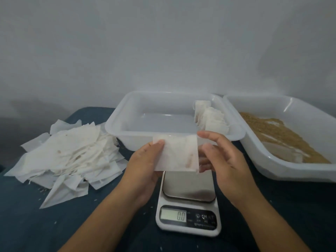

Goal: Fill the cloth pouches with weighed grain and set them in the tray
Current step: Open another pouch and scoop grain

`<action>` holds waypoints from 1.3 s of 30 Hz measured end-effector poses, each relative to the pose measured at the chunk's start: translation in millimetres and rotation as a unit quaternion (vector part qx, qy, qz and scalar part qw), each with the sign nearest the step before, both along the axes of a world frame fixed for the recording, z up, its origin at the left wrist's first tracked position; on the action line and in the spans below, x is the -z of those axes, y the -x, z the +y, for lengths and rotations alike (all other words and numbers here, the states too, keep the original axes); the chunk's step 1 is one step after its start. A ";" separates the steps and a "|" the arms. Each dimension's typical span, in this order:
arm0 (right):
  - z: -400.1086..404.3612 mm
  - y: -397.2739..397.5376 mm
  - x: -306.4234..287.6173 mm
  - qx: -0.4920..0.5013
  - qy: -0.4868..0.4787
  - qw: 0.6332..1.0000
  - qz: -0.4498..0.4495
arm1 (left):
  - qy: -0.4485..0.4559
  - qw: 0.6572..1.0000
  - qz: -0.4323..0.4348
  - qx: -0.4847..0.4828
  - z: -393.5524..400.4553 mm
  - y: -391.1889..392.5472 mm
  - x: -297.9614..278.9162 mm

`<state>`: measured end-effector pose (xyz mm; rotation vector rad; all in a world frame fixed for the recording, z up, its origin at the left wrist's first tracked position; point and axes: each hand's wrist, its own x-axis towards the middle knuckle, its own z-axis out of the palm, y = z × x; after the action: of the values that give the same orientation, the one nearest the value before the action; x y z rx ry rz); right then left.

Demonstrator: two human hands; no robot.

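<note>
cloth pouch (177,154) is pinched at its left edge by left hand (145,161) | right edge is pinched by right hand (225,160) | held above kitchen scale (188,202), display 0.0

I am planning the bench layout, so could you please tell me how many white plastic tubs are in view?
2. One tub sits behind the scale, holding filled pouches along its right side; the other tub stands to its right, holding grain, partly cut off by the frame.
</note>
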<state>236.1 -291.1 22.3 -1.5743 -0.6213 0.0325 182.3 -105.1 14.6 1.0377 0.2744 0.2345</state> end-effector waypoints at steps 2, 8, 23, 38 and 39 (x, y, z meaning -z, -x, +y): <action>1.3 -0.2 1.0 0.015 0.002 1.000 0.015 | 0.011 1.000 0.013 -0.008 0.1 -0.4 3.0; 1.6 -1.0 2.4 0.026 0.018 0.999 0.026 | 0.004 0.999 0.039 -0.003 -1.2 -0.7 8.5; 0.9 -10.4 5.9 0.072 -0.031 0.984 0.159 | 0.031 0.998 0.046 0.037 7.5 3.3 3.5; 2.6 -10.2 7.0 0.075 0.001 0.983 0.170 | 0.008 0.998 -0.009 0.055 8.8 9.7 -3.0; 2.6 -10.0 7.2 0.075 0.002 0.983 0.169 | 0.010 0.999 -0.010 0.052 8.6 9.7 -2.3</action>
<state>246.1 -288.5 15.0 -1.5703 -0.2371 0.1849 172.6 -96.5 16.9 1.0261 0.2038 0.1470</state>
